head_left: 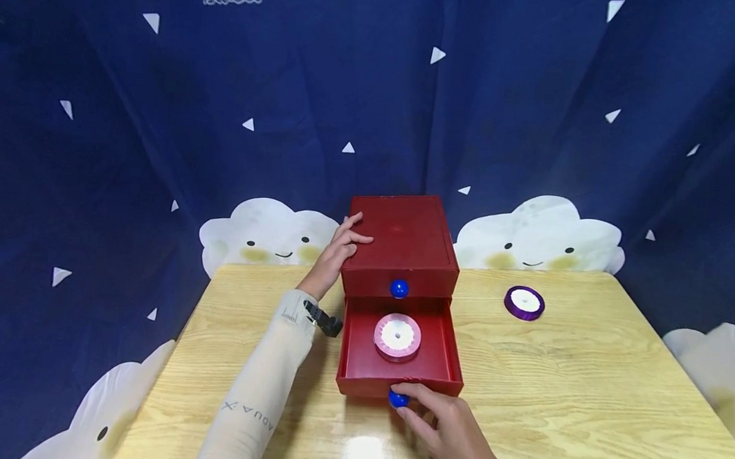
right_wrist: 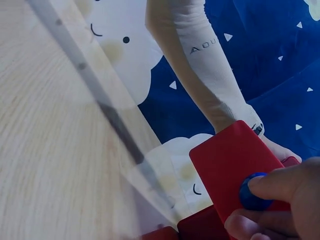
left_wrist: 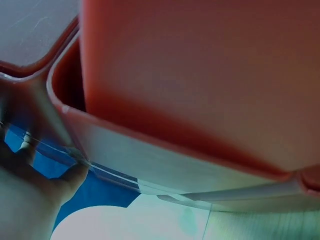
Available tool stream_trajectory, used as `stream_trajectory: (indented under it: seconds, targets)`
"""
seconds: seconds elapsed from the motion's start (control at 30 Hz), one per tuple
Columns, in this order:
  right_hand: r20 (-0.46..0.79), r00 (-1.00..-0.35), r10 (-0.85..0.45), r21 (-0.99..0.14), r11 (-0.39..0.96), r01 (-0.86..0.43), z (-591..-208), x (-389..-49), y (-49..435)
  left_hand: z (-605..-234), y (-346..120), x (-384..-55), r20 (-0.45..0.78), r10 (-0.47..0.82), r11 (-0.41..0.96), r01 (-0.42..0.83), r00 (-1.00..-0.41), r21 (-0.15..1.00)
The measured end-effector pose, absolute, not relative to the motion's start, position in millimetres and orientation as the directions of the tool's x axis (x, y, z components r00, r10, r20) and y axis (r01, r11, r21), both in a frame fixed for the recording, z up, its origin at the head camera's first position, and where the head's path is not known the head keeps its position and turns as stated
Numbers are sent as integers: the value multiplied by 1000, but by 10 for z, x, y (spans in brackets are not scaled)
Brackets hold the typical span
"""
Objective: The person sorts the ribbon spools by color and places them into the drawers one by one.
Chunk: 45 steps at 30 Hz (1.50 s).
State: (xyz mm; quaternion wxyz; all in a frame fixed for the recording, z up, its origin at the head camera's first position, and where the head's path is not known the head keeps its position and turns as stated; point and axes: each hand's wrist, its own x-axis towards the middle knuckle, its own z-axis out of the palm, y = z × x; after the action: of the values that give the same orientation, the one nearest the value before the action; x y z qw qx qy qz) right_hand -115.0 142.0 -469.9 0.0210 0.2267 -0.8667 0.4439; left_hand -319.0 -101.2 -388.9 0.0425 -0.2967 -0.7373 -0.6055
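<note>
A red two-drawer box [head_left: 398,234] stands at the back middle of the table. Its lower drawer [head_left: 360,364] is pulled out toward me, and a pink ribbon roll [head_left: 379,335] lies inside, with a darker rim beneath it. My right hand [head_left: 450,428] pinches the blue knob [head_left: 398,399] on that drawer's front; the right wrist view also shows thumb and finger on this knob [right_wrist: 252,194]. My left hand [head_left: 338,252] rests on the box's top left edge with its fingers extended. The upper drawer, with its own blue knob [head_left: 399,289], is closed.
A purple ribbon roll [head_left: 524,303] lies on the wooden table [head_left: 584,379], right of the box. Behind the table hangs a dark blue curtain [head_left: 300,80] with white triangles and clouds. A black strap [head_left: 322,317] circles the left wrist.
</note>
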Motion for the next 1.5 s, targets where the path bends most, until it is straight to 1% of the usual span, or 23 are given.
stream_trajectory:
  seconds: [0.17,0.37,0.6,0.73,1.07,1.27,1.5]
  targets:
    - [284,-895,-344,-746,507,-432,-4690,-1208,1409,-3887,-1021,-3196,426,393,80,492,-815,867]
    - [287,-900,-327,-749,510,-424,-4694,-1281,1397,-3896,-1024,-3204,439,401,79,508,-804,858]
    - [324,-896,-305,-724,529,-442,-4709,-1359,1371,-3902,-1023,-3200,444,395,72,508,-804,858]
    - [326,-898,-295,-718,540,-438,-4730,-1398,1366,-3901,-1013,-3196,453,402,74,522,-796,850]
    - [354,-885,-303,-710,529,-465,-4766,-1480,1372,-3899,-1024,-3198,450,397,71,516,-800,854]
    - [371,-871,-321,-699,521,-490,-4750,-1510,1371,-3902,-1025,-3193,427,394,65,488,-814,870]
    - [366,-876,-313,-694,536,-481,-4719,-1512,1364,-3904,-1022,-3192,437,395,66,499,-808,864]
